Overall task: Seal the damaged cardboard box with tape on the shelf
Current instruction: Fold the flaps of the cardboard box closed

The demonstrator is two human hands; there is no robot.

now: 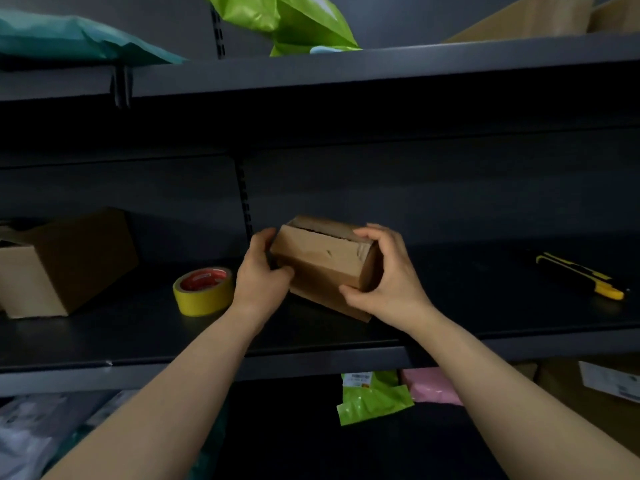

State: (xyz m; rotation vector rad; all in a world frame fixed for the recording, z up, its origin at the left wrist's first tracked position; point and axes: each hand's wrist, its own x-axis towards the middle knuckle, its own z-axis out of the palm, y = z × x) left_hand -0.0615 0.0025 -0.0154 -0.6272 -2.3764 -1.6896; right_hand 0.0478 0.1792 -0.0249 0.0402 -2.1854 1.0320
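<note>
The small box (320,263) was matt brown cardboard, rough and torn along its top edge, crumpled at 1 corner. The shelf (485,306) looked like smooth, matt dark metal; the tape roll (204,296) had a faintly glossy yellow band. The green bag (298,26) above was shiny, creased plastic film.

Dark grey metal shelving (485,306) (dimly lit), slotted upright (245,199) against a flat dark back panel (450,188).
</note>
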